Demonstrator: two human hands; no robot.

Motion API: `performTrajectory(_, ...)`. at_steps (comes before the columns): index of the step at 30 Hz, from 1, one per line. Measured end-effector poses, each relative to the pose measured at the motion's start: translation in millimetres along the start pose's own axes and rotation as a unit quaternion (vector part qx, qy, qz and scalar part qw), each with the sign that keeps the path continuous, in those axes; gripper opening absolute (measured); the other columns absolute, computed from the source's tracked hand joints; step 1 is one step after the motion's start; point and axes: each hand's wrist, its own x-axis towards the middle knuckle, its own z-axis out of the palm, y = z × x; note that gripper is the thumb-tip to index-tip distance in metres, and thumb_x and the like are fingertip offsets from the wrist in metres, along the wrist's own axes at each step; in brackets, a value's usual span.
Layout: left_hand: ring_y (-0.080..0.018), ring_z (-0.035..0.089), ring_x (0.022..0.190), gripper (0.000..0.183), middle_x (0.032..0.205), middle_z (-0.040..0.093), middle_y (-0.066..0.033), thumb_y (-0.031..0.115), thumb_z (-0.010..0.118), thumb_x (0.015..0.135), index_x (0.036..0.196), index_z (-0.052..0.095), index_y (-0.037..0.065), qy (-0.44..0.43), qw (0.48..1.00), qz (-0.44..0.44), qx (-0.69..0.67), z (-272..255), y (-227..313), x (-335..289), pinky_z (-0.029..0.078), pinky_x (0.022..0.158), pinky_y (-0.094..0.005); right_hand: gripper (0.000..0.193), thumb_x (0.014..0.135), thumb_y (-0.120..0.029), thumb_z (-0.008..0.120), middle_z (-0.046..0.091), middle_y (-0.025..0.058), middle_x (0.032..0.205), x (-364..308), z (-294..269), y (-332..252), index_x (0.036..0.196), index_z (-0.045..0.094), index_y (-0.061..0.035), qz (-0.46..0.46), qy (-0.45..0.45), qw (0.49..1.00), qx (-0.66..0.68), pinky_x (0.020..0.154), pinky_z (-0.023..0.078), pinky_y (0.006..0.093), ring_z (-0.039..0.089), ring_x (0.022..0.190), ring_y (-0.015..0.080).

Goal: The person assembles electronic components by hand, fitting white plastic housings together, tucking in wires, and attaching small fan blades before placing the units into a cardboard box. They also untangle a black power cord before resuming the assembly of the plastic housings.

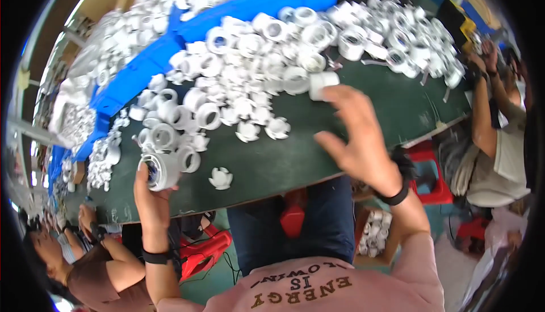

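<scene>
My left hand [152,198] is closed around a white cylindrical plastic housing [163,171] at the table's near left, its open end showing a dark bluish inside. Over the right half of the table, my right hand [359,136] is open, thumb and fingers apart. Its fingertips are close to a white plastic ring [323,85] at the edge of the pile; whether they touch it I cannot tell. A white petal-shaped part [221,178] lies alone between my hands. More petal-shaped pieces [247,131] and white rings [208,116] spread out beyond it.
A blue plastic divider [255,2] curves across the dark green table [255,164], with heaped white parts on both sides. Another pile [397,36] lies at the far right. People sit at left and right. Red stools [428,176] and a carton of white parts [374,232] stand below.
</scene>
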Motion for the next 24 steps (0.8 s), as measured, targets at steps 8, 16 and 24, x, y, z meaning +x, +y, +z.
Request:
performTrajectory(8,-0.0168,0.055,0.088,0.041,0.094,0.060,-0.0053,0.037,0.061,0.090,0.111,0.060,0.001,0.071,0.911,0.012,0.407,-162.5,-2.2,110.2,0.042,0.081,-0.0299,0.060,0.066,0.000,0.073,0.055,0.0182,0.115,32.9,5.4,71.0,0.121,0.050,0.0008,0.020,-0.042,0.999,-0.024,0.093,0.043,0.0386,0.053,0.106,0.0374)
performTrajectory(16,-0.0284,0.058,0.097,0.038,0.105,0.063,-0.0172,0.025,0.067,0.084,0.111,0.059,-0.002,0.037,0.719,0.402,0.566,-40.2,70.2,276.5,0.045,0.088,-0.0364,0.056,0.083,-0.021,0.063,0.052,0.0148,0.117,29.9,2.1,70.5,0.129,0.042,0.0035,0.067,0.035,0.997,0.032,0.095,0.040,0.0349,0.051,0.107,0.0228)
performTrajectory(24,-0.0339,0.064,0.097,0.062,0.105,0.067,-0.0197,0.036,0.073,0.067,0.121,0.060,0.007,-0.070,0.672,0.202,0.709,21.3,84.5,450.2,0.050,0.086,-0.0408,0.063,0.093,-0.038,0.052,0.044,0.0150,0.132,19.1,-0.8,76.0,0.137,0.036,0.0042,0.107,0.155,0.974,0.125,0.104,0.030,0.0349,0.044,0.121,0.0228)
